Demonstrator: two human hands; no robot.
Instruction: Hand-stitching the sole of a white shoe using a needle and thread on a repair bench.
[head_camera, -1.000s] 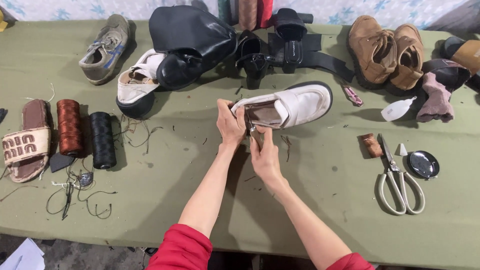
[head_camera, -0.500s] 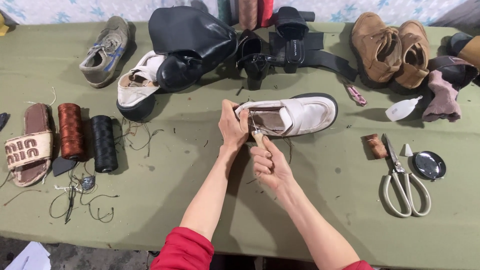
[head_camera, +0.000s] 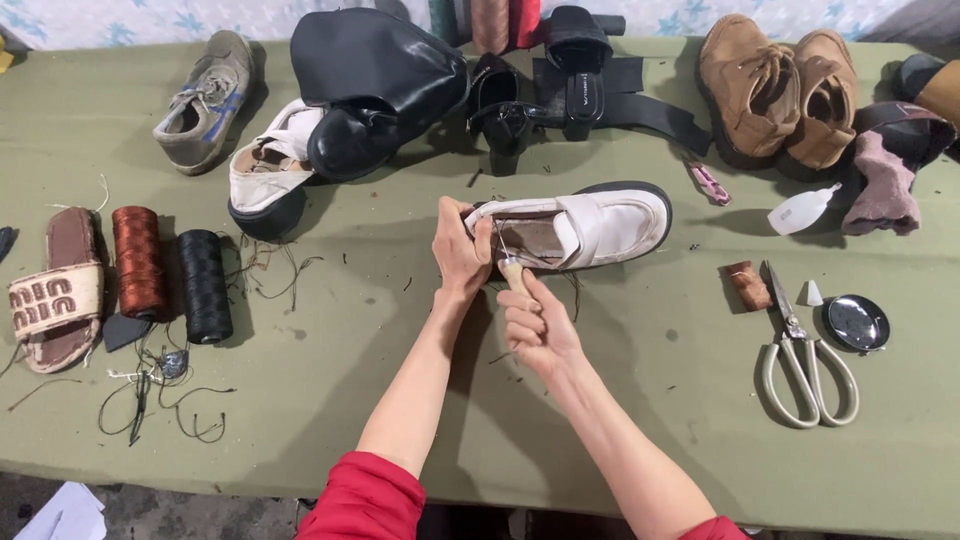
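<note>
My left hand (head_camera: 458, 245) held the heel end of a white shoe (head_camera: 585, 228), with my fingers wrapped tight on it. The shoe lay on its side on the green counter (head_camera: 350, 400), near the middle, with its dark sole facing away from me. My right hand (head_camera: 538, 325) was closed around the pale wooden handle of an awl (head_camera: 511, 272). Its thin metal tip poked into the open part of the shoe, right beside my left thumb.

To my left, a dark red spool of thread (head_camera: 138, 261) and a black spool of thread (head_camera: 204, 285) lay side by side, next to a brown slide sandal (head_camera: 60, 292). Loose bits of thread lay near them. To my right sat big scissors (head_camera: 800, 350) with pale handles, and a small round tin (head_camera: 857, 322) just beside them. At the back of the counter were a gray sneaker (head_camera: 205, 100), a black leather boot (head_camera: 375, 85) and a pair of brown boots (head_camera: 775, 90).
</note>
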